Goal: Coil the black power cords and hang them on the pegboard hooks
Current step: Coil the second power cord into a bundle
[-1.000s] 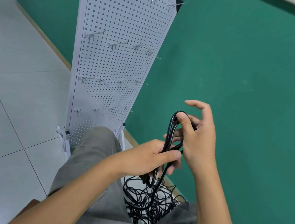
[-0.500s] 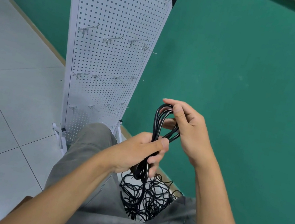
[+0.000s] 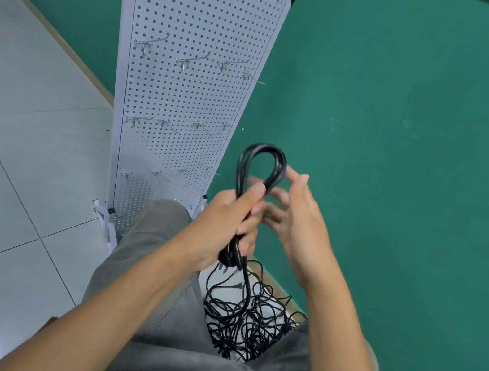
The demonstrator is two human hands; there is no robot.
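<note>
**Left hand holds a looped cord in front of the pegboard**

The left hand (image 3: 224,217) grips a coiled black cord (image 3: 261,168), its fingers (image 3: 248,218) and thumb wrapped round the gathered strands at mid-height. Above the fist the strands rise into a narrow upright loop; below it they hang down toward the floor. The right hand (image 3: 299,221) is just beside the loop on its right, fingers spread and loosely bent, grasping nothing; its fingertips lie close to the cord, but whether they touch it cannot be told.

Beneath both hands, between the person's knees, a tangled pile of black cords (image 3: 245,319) lies on the floor against the base of the green wall (image 3: 412,116). The strands falling from the left hand run into this pile.

The white pegboard (image 3: 187,93) stands upright on small feet to the left of the hands, close to the wall. Rows of metal hooks (image 3: 190,61) stick out of it at several heights, and none of those in view carries a cord. The person wears grey trousers (image 3: 156,268), and pale floor tiles (image 3: 15,145) fill the left of the view.
</note>
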